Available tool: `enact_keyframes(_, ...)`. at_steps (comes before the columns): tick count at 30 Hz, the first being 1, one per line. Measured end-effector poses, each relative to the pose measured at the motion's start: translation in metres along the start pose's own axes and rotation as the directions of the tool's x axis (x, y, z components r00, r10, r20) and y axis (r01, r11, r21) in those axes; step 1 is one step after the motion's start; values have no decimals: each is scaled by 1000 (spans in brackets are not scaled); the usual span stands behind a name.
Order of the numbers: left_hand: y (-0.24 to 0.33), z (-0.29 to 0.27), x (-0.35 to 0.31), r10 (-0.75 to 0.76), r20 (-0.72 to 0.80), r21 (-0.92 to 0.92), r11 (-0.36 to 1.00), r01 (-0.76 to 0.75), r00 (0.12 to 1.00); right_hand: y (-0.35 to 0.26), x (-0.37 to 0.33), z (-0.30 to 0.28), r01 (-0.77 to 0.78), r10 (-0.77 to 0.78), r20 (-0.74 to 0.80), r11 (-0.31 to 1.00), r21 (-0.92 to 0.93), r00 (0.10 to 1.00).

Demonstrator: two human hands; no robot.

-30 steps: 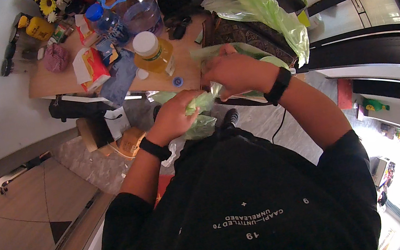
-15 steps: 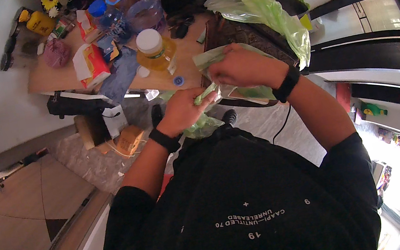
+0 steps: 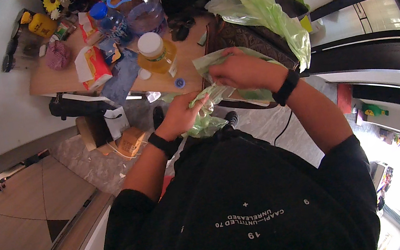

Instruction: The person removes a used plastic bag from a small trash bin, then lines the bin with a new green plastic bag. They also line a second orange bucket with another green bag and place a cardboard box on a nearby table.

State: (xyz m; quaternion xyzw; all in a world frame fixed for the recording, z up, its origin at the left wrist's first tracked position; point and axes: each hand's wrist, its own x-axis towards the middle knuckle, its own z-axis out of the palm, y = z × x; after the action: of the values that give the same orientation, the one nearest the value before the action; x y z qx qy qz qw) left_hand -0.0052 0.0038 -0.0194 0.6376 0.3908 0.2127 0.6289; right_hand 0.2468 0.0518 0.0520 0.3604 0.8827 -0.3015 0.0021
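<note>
A green bag [image 3: 209, 121], bunched up at the near edge of the tabletop [image 3: 190, 56]; left hand [image 3: 177, 119], fingers closed on it; right hand [image 3: 245, 73], fingers curled around green plastic; yellow bottle [image 3: 155, 62] beyond

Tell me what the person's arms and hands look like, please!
The left hand and right hand wear no gloves. A wide black wristband circles the left wrist, and a similar dark one the right. Loose, short black sleeves leave the forearms bare.
</note>
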Motion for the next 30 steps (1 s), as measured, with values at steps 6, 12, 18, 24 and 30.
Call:
enact_keyframes(6, -2, 4, -14, -14, -14, -38, 999, 13, 1000, -13, 0, -17, 16, -34, -125, 989, -146, 992)
enact_keyframes(12, 20, -13, -37, 17, -103, 29, 999, -14, 995, -43, -28, -26, -99, 90, -147, 994, -53, 985)
enact_keyframes(18, 50, -42, -55, 39, -189, 220, 976, 3, 981, 7, -90, -64, -485, 440, -647, 866, 122, 623)
enact_keyframes(24, 102, -40, -49, 191, -46, 195, 964, -179, 981, 59, -97, -56, -780, 677, -639, 596, 188, 364)
enact_keyframes(30, 116, -41, -51, 159, 13, 203, 966, -158, 987, 31, -130, -70, -499, 629, -767, 710, 497, 131)
